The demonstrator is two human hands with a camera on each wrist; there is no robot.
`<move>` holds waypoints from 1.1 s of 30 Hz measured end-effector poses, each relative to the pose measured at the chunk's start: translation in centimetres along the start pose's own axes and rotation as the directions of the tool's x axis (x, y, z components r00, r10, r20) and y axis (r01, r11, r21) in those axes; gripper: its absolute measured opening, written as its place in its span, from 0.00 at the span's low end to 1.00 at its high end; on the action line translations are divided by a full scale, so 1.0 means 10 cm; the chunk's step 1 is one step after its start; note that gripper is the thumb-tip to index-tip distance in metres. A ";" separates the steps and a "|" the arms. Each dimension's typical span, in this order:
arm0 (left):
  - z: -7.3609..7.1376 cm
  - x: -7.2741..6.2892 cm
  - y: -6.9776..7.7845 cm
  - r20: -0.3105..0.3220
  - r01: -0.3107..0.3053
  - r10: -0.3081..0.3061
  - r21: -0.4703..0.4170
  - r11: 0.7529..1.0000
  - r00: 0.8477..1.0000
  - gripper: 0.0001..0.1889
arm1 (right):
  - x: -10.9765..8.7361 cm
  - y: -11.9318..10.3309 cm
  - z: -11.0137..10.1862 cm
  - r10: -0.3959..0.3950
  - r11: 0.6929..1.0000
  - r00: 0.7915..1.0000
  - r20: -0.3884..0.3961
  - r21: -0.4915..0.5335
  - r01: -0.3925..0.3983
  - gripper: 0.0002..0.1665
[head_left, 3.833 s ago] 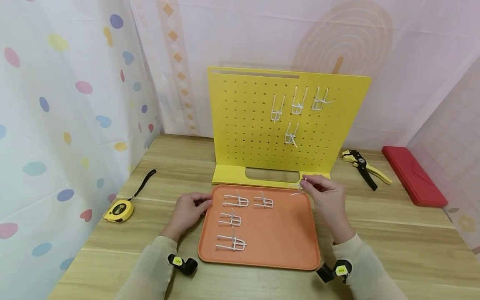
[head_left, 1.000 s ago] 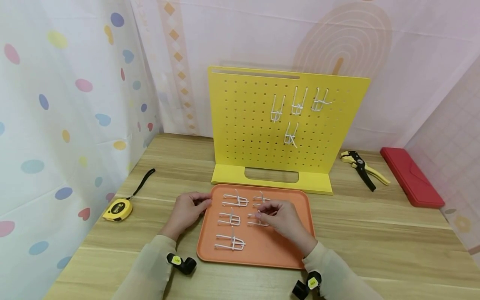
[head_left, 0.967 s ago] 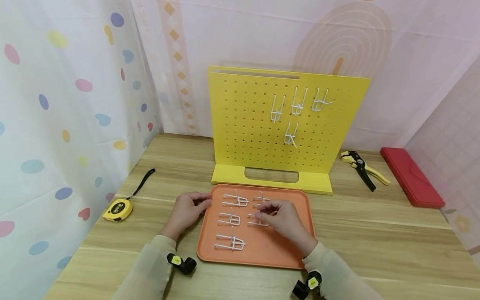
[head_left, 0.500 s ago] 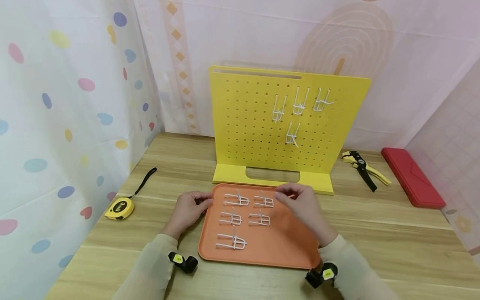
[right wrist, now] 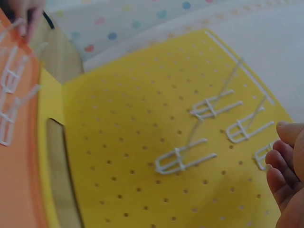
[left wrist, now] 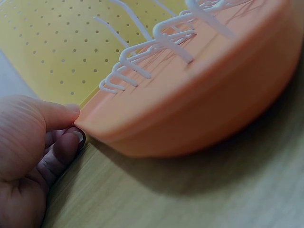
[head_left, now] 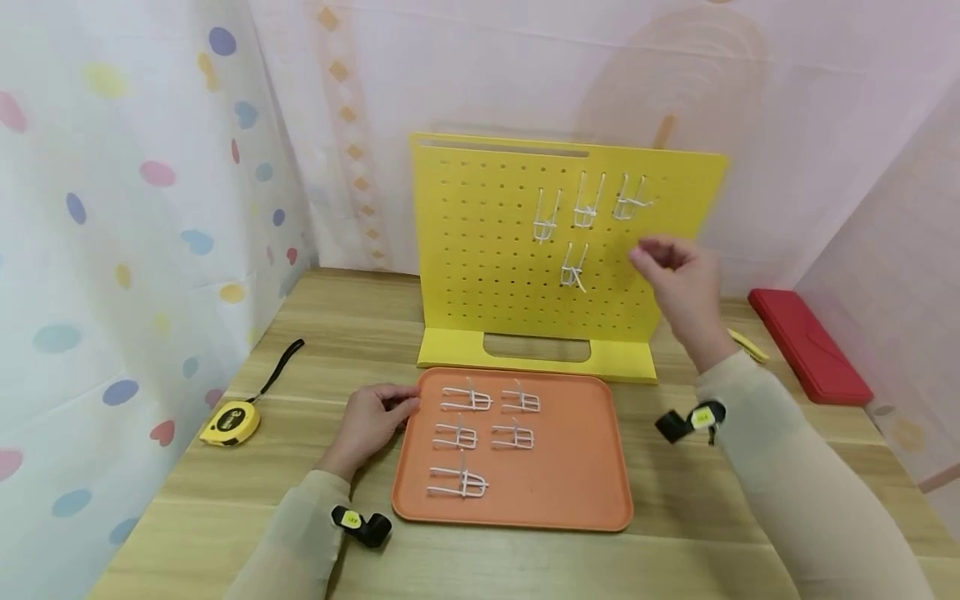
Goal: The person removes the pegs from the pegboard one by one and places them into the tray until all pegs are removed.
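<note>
My left hand point(head_left: 372, 423) pinches the left rim of the orange tray point(head_left: 573, 500); the left wrist view has the thumb point(left wrist: 61, 114) on top and fingers below. White wire pegboard hooks lie in the tray in two columns, among them a hook point(head_left: 513, 435) in the right column and a larger hook point(head_left: 459, 482) nearest me. Before the right side of the yellow pegboard point(head_left: 480, 250) my right hand point(head_left: 682, 283) is raised with loosely bent fingers, holding nothing. Several hooks hang on the board; the lowest hook point(head_left: 573, 271) and the upper right hook point(head_left: 632, 200) are closest to this hand.
A yellow tape measure point(head_left: 231, 423) with a black strap lies at left. On the right are a red case point(head_left: 810, 346) and yellow-handled pliers point(head_left: 748, 345), mostly hidden behind the right forearm. Patterned curtains close off the left and back of the wooden table point(head_left: 330, 329).
The right hand first lowered a hook into the tray's right column and let it go. It then rose up and right to the pegboard. The left hand stays at the tray rim.
</note>
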State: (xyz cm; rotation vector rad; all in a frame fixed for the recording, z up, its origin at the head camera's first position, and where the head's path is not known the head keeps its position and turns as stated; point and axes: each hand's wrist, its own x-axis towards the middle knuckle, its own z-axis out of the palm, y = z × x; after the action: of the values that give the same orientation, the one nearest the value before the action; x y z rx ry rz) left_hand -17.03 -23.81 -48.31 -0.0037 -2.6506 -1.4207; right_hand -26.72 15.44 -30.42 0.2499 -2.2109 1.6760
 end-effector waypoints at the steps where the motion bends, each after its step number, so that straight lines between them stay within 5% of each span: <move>1: 0.00 0.00 -0.01 -0.002 0.000 0.000 0.002 1.000 1.000 0.10 | 0.08 -0.03 -0.01 0.001 1.000 1.000 -0.023 0.006 -0.001 0.23; 6: 0.00 0.00 -0.03 0.002 0.003 -0.003 -0.010 1.000 1.000 0.10 | 0.33 -0.15 0.00 0.052 0.998 0.994 -0.097 0.037 -0.049 0.23; 14: 0.01 0.00 -0.02 0.000 0.008 -0.008 -0.011 1.000 1.000 0.10 | 0.47 -0.21 0.05 0.130 0.987 0.986 -0.107 0.106 -0.118 0.22; 33: -0.01 -0.02 0.01 -0.005 0.002 -0.002 -0.017 1.000 1.000 0.09 | 0.52 -0.18 0.04 0.088 0.961 0.992 -0.094 0.271 -0.059 0.15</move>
State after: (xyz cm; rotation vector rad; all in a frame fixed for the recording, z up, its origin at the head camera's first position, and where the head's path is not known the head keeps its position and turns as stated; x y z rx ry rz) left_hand -16.85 -23.82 -48.23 0.0004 -2.6349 -1.4425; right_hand -30.95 14.90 -26.97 0.1444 -1.9373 1.9819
